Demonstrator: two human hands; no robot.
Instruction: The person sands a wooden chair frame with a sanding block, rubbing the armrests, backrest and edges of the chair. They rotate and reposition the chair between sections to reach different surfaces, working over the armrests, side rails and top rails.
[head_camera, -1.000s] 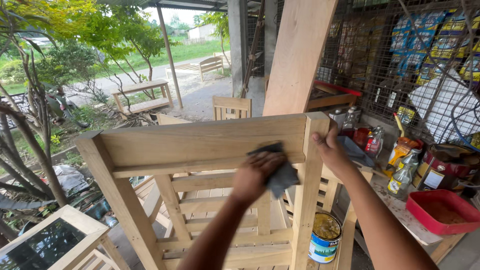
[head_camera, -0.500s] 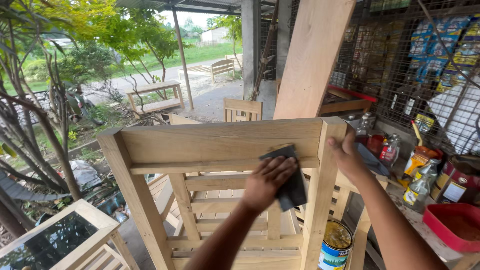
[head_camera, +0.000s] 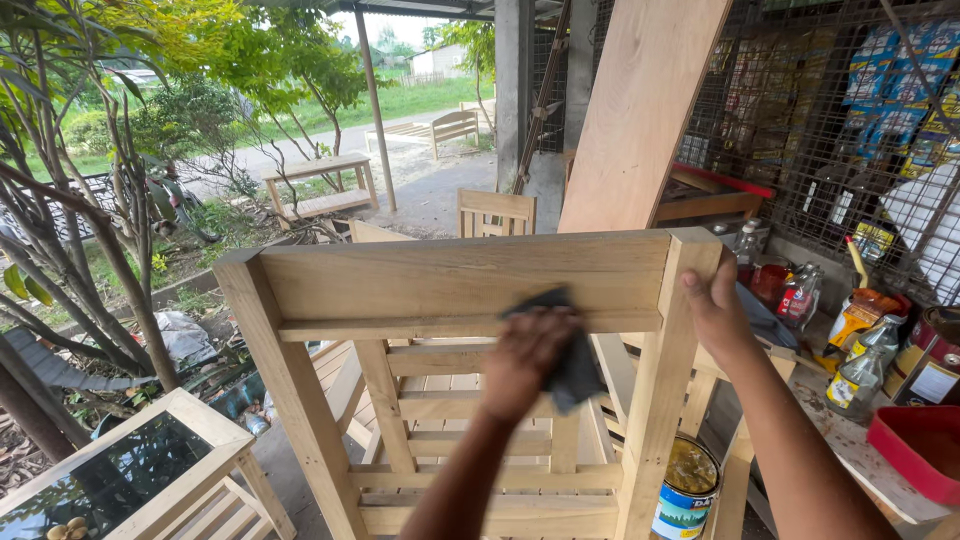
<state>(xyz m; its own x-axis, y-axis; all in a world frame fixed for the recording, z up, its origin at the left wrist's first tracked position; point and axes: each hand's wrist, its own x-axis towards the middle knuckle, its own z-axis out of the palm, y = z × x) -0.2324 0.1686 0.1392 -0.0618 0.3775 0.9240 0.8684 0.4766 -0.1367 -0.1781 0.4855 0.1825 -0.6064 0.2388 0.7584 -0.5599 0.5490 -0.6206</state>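
While we look down from head height, our left hand (head_camera: 528, 358) is closed around a dark cloth (head_camera: 565, 345) and presses it flat against the wide top board of a bare wooden chair frame (head_camera: 450, 280), right at the board's lower edge and a bit right of its middle. The cloth sticks out from under the fingers on the right and hangs down past the board.

Our right hand (head_camera: 715, 305) is wrapped around the frame's right upright, fingers curled over the front near the top corner, so that side is gripped firm. Both forearms come up from the bottom of the view.

Below the top board we can see a few flat slats running across the frame, all pale unfinished wood.

Just behind the right upright, low down, sits an open paint can (head_camera: 685, 490) with yellowish stuff inside. To the right is a messy bench (head_camera: 860, 455) with a red tray (head_camera: 925, 450), a few bottles (head_camera: 858, 375) and jars, and wire mesh behind them. A big plank (head_camera: 640, 110) leans up against that wall. Bottom left there's a small table with a glass top (head_camera: 110, 480), and further out a wooden bench (head_camera: 320, 185) on the path among the trees.
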